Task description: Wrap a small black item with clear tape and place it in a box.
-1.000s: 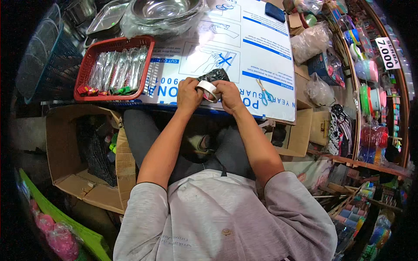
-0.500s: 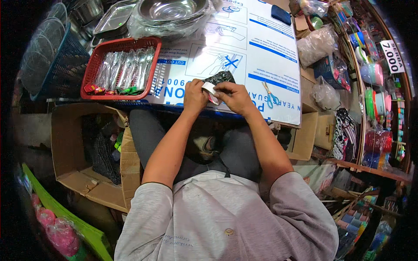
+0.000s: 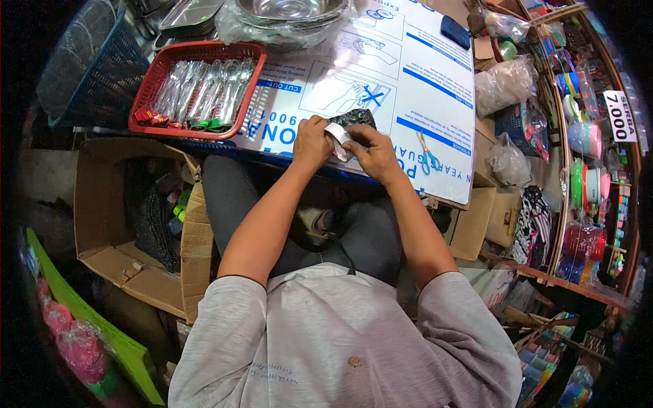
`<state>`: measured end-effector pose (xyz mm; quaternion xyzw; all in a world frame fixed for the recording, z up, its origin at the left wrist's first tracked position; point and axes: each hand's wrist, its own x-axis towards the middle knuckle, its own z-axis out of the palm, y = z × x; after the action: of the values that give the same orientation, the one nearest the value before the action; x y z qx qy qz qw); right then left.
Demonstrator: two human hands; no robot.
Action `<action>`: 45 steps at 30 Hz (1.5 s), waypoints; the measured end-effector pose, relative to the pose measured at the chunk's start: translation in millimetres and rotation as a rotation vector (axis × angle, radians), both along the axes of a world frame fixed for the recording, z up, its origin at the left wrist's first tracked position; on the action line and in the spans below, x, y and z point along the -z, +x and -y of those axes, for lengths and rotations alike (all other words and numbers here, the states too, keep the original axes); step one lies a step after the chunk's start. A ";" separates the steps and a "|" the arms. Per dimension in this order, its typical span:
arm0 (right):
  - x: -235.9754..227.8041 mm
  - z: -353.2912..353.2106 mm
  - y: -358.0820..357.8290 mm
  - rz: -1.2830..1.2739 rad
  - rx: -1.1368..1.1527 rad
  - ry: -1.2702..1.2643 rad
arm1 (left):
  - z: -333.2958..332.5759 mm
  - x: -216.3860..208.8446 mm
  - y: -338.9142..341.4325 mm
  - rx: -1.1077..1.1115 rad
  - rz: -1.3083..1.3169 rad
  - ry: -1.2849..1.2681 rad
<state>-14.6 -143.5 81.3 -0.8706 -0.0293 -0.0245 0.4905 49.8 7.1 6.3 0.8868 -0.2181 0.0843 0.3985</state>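
My left hand (image 3: 312,144) and my right hand (image 3: 374,154) meet at the near edge of the table. Between them they hold a curled white strip (image 3: 338,132), pinched in the fingertips; its exact kind is not clear. A bit of pinkish-red shows near its lower end. Just beyond the fingers lies a crumpled black plastic bundle (image 3: 356,118), partly covered by my hands. To the right of my right hand, scissors (image 3: 428,158) with light blue handles lie on the tabletop.
A red basket (image 3: 247,112) of bagged spoons and forks stands to the left, beside a blue basket (image 3: 92,85). Metal basins (image 3: 286,26) in plastic sit at the back. A dark blue pouch (image 3: 455,31) lies far right. Cardboard boxes (image 3: 196,245) and loaded shelves (image 3: 568,204) flank me.
The view has shifted slightly. Both hands keep hold of the white strip, which now shows more broadly between the fingers as my right fingers have moved lower along it.
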 end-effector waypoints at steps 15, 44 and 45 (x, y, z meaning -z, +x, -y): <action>4.1 -2.9 -1.8 0.148 0.118 0.121 | 1.1 -4.0 0.6 0.011 -0.040 0.006; 3.9 1.7 -2.2 0.103 0.023 0.038 | 1.8 -12.0 1.5 0.013 -0.099 0.085; 3.2 1.9 -2.0 0.105 0.021 0.036 | 2.0 -11.8 2.4 0.015 -0.107 0.078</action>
<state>-16.6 -145.4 78.1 -0.8593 -0.0453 -0.0759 0.5037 52.2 5.1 18.0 0.9033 -0.2063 0.0250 0.3753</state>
